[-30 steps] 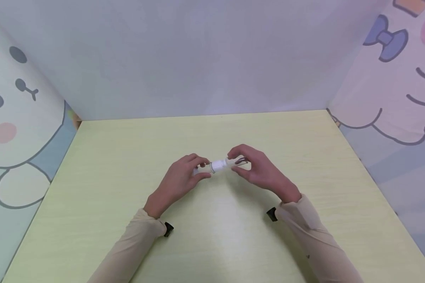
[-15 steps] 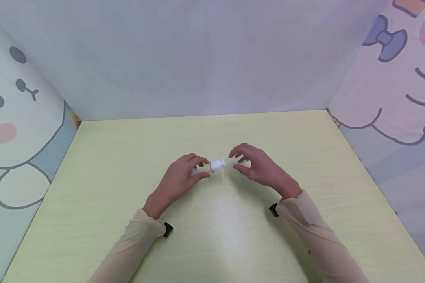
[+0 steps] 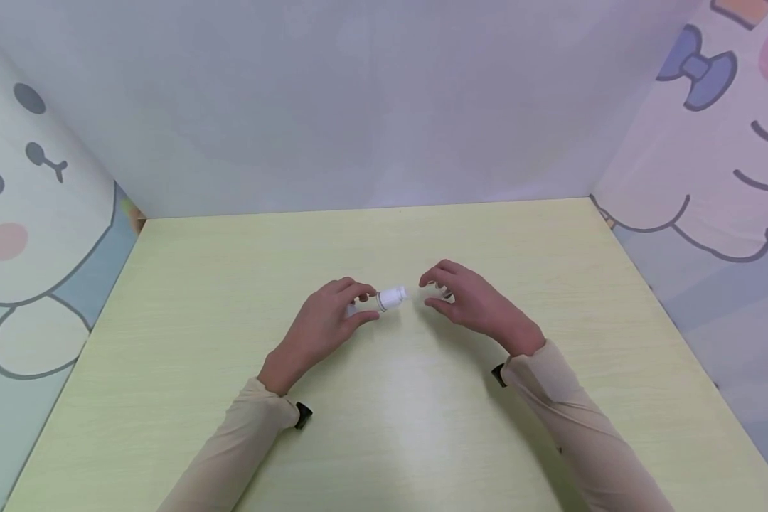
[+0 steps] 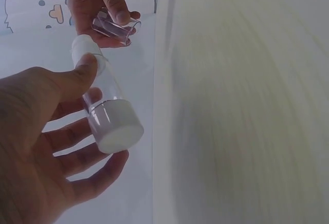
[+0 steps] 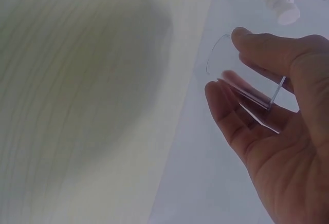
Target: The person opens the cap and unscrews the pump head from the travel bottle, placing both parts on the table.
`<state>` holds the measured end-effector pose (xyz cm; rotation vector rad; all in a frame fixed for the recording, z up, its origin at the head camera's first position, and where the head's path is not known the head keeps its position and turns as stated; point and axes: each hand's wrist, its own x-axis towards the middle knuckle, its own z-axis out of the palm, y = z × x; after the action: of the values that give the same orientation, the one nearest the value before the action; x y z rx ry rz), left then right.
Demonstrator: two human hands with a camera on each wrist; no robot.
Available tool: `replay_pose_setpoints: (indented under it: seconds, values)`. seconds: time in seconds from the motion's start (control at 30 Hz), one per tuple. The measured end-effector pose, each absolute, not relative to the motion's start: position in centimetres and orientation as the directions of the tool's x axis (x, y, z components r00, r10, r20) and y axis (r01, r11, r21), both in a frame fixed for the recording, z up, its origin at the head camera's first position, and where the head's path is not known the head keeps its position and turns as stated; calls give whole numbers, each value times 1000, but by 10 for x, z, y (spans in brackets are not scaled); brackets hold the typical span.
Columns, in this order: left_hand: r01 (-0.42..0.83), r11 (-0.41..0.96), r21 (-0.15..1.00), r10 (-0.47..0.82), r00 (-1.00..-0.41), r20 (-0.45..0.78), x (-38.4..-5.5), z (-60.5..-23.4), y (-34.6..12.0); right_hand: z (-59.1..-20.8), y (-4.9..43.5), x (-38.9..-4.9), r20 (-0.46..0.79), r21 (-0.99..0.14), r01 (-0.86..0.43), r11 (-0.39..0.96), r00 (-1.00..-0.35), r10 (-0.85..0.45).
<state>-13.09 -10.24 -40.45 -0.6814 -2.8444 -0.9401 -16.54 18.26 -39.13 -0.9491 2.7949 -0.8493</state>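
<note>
A small clear bottle [image 3: 392, 299] with a white pump top and a white base is held by my left hand [image 3: 323, 320], its top pointing right. In the left wrist view the thumb presses near the bottle's white collar, and fingers lie behind its clear body [image 4: 108, 88]. My right hand [image 3: 470, 302] holds a clear see-through cap [image 5: 252, 93] between thumb and fingers, just right of the pump top. The cap is apart from the bottle. Its open end faces the white top [image 5: 287, 11] in the right wrist view.
Both hands are above a pale wood-grain table [image 3: 384, 427]. A plain light wall [image 3: 371, 107] rises behind its far edge. Cartoon-printed sheets [image 3: 32, 213] line the left and right sides. Black straps [image 3: 304, 414] show at the cuffs.
My right hand has moved slightly right with the clear cap, widening the gap to the pump top. The left hand and bottle have stayed nearly still.
</note>
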Motion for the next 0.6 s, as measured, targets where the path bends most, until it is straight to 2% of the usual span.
replay_pose_setpoints:
  seconds: [0.6]
  values:
    - [446,704,553,396,-892,217,-134,-408,-104,-407,186,-174,46,-429,-538,726,-815,-577]
